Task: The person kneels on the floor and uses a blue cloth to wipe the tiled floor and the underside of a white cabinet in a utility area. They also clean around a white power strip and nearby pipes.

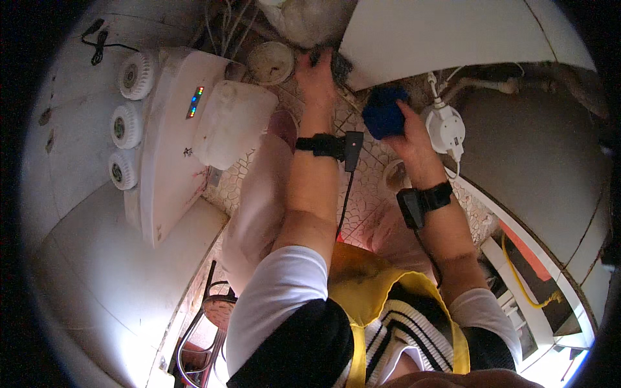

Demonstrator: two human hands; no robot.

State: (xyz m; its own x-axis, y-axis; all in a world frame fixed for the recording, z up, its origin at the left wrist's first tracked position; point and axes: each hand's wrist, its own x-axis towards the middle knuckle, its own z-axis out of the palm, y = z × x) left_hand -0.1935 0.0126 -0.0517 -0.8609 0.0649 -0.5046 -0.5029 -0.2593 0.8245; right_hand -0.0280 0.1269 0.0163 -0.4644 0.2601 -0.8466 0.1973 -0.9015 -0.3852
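My right hand (410, 133) grips a bunched dark blue cloth (384, 112) over the patterned floor. My left hand (315, 82) reaches forward into a shaded corner. Its fingers are around or against something dark, too dim to make out. Beside those fingers lies a dark grey, rough-textured thing (342, 69), near the edge of a large white panel (456, 39). Just beyond the hand sits a pale, bulky bag-like object (310, 22). To its left is a round, pale tub (270, 63) with dirty marks.
On the left wall hangs a white water purifier (174, 140) with round white caps (127, 125) and coloured lights. A whitish plastic container (235, 123) stands beside it. At right are a white round electrical fitting (445, 130) with cables and a pipe (480, 85). A metal-framed stool (218, 310) stands behind, left.
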